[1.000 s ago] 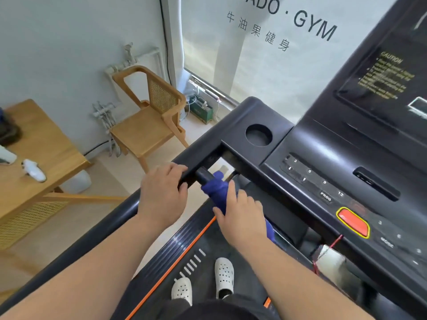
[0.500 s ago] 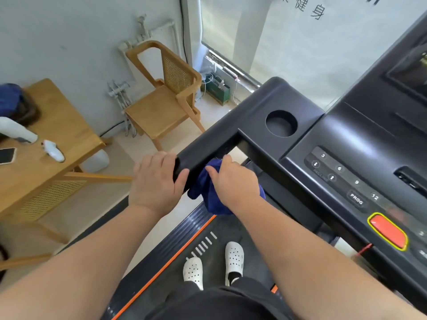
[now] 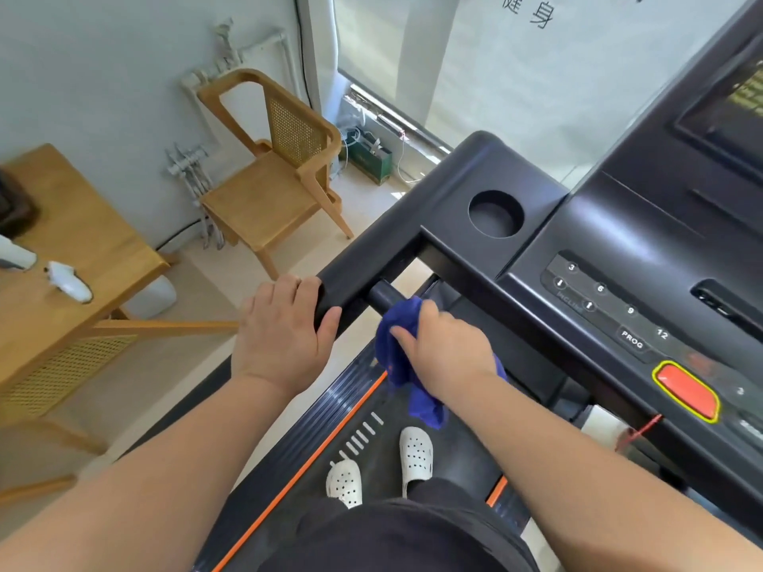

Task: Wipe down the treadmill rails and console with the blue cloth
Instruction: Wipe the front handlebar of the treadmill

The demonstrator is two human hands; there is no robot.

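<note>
**A:** Which step is going on here?

**B:** The rail step, I'd judge. The right hand (image 3: 448, 350) is closing around the blue cloth (image 3: 396, 357), bunching it over a short round grip bar (image 3: 382, 295) that is sticking out just below the cup holder (image 3: 495, 213). The cloth is wrapping the bar's near end, with a loose tail hanging down towards the belt.

**A:** And the other hand?

**B:** The left hand (image 3: 280, 336) is gripping the left rail (image 3: 359, 270), down and to the left of the cup holder, fingers curling over the top and thumb pressing the inner face. It looks to be steadying the person.

**A:** What is the next move calling for?

**B:** Probably sliding or twisting the cloth along the bar, then working up towards the console (image 3: 619, 282), which is sitting to the right of the cup holder and looks untouched so far.

**A:** What are the surfaces like?

**B:** The rail is looking like smooth, dark, moulded plastic with rounded edges. The bar is a glossy cylinder. The cloth is soft and crumpling easily, so it should be moulding round curves. The console's keys are lying flat, and its orange stop button (image 3: 687, 390), well right of the cup holder, is standing proud, so light pressure seems wise there.
</note>
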